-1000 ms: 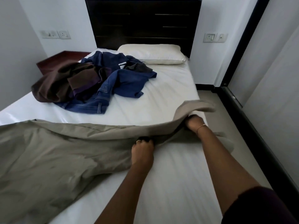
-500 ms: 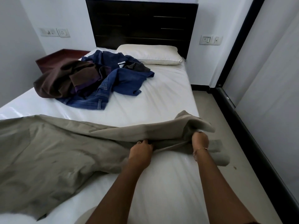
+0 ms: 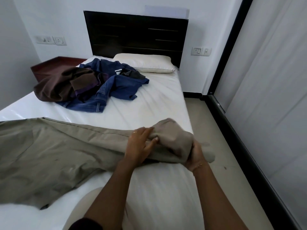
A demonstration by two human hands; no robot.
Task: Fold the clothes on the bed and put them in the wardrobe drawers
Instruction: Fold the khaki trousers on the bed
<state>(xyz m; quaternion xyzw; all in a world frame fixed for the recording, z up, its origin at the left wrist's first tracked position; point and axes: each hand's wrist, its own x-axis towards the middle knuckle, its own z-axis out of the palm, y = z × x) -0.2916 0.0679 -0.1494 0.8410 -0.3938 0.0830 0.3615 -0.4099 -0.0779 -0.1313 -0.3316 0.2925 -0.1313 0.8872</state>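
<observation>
Khaki trousers [image 3: 54, 146] are spread across the near part of the bed [image 3: 149, 107], leg ends bunched at its right edge. The bunch is pinched by the left hand [image 3: 141, 146] and clenched from below by the right hand [image 3: 196, 155]. Unfolded clothes [image 3: 93, 88] are heaped near the pillow [image 3: 146, 63].

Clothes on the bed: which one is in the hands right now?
The khaki trousers, spread across the near bed; both hands hold their right end. The blue jeans and brown garment lie heaped, untouched.
</observation>
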